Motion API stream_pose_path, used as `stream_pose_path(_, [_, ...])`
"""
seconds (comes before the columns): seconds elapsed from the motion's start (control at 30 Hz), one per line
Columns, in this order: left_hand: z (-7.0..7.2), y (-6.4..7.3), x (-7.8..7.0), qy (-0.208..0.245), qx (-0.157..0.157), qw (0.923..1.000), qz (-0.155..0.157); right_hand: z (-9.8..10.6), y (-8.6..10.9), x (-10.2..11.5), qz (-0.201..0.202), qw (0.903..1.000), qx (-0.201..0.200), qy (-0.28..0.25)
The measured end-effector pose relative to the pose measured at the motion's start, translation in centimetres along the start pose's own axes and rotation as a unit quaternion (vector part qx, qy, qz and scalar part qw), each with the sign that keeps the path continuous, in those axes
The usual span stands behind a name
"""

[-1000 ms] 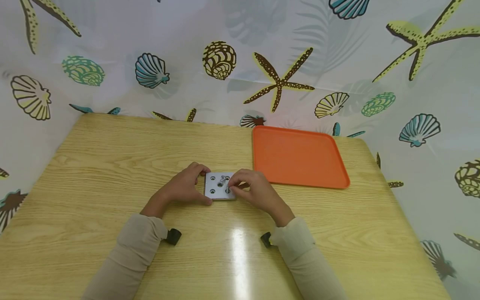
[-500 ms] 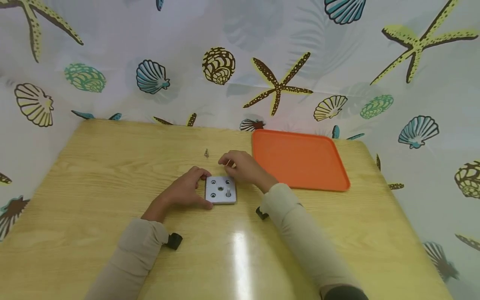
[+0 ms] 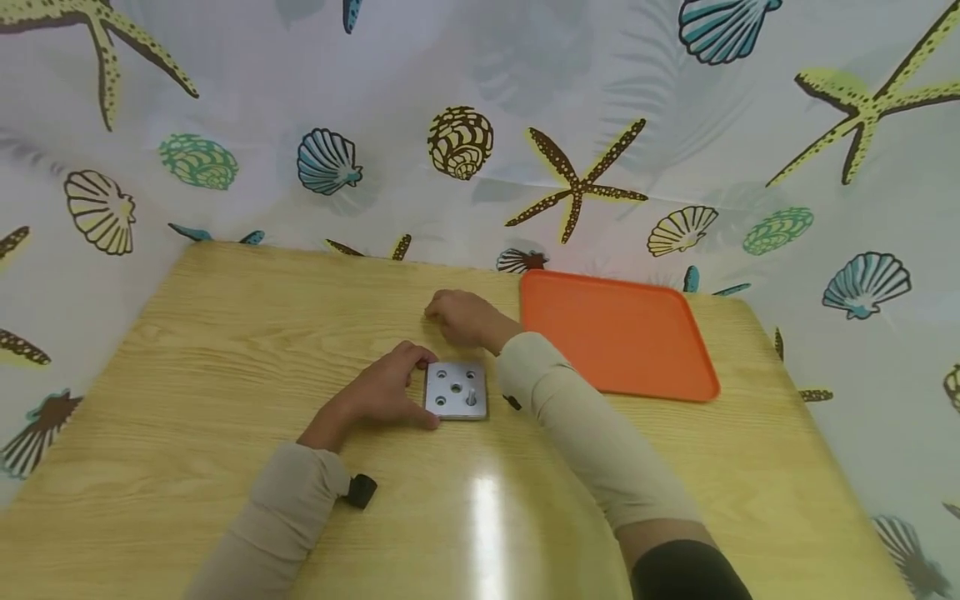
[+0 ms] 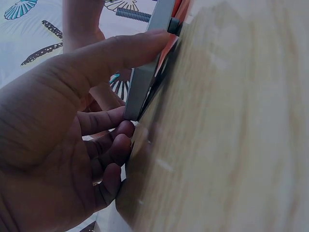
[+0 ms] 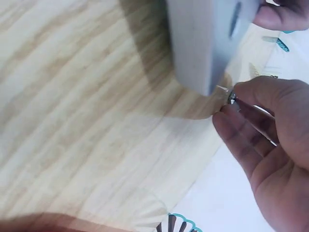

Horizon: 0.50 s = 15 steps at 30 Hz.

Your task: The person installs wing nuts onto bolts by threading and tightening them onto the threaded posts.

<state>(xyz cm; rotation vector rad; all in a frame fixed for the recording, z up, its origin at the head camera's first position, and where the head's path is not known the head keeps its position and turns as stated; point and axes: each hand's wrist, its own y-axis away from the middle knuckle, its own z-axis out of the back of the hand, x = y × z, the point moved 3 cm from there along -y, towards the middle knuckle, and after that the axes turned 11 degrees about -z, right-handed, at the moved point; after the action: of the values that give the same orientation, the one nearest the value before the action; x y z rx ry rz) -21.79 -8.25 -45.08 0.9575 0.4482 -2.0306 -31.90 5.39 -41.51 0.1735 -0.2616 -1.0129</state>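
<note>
A square silver metal plate (image 3: 456,389) with several holes lies on the table, and a threaded bolt (image 3: 471,397) stands up through its near-right hole. My left hand (image 3: 386,389) grips the plate by two opposite edges, thumb at the near side and index finger at the far side. In the left wrist view the bolt's thread points away from the plate's top, its head below the underside. Beyond the plate, my right hand (image 3: 463,317) is low over the table. In the right wrist view its thumb and finger pinch a small shiny metal piece (image 5: 231,98), mostly covered by the fingertips.
An orange tray (image 3: 615,333) lies at the back right of the wooden table (image 3: 247,333), close to the right forearm. A cloth (image 3: 375,75) printed with shells and starfish hangs behind the table and along its sides.
My right hand has left the bolt and moved to the table beyond the plate. The small metal piece, first over the plate, then on the table beyond, is now between its fingertips. Left hand keeps its grip.
</note>
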Motion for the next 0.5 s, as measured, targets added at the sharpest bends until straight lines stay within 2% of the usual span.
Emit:
stream_pose_path(0.13, [0.1,-0.2,-0.3,-0.016,-0.002,0.9999,-0.007,-0.2,0.5,-0.7,-0.013,0.9994,-0.032,-0.008])
stream_pose_path(0.3, [0.0,-0.2,-0.4,-0.025,0.000,0.9997,-0.003,-0.2,1.2,-1.7,-0.022,0.9987,-0.036,-0.030])
stream_pose_path(0.4, [-0.1,-0.2,-0.3,-0.027,0.000,0.9996,-0.002,0.0,2.2,-2.4,-0.027,0.9959,-0.049,-0.071])
stream_pose_path(0.5, [-0.2,-0.2,-0.1,-0.029,0.002,0.9996,0.002,0.6,4.0,-2.8,-0.024,0.9871,-0.070,-0.142])
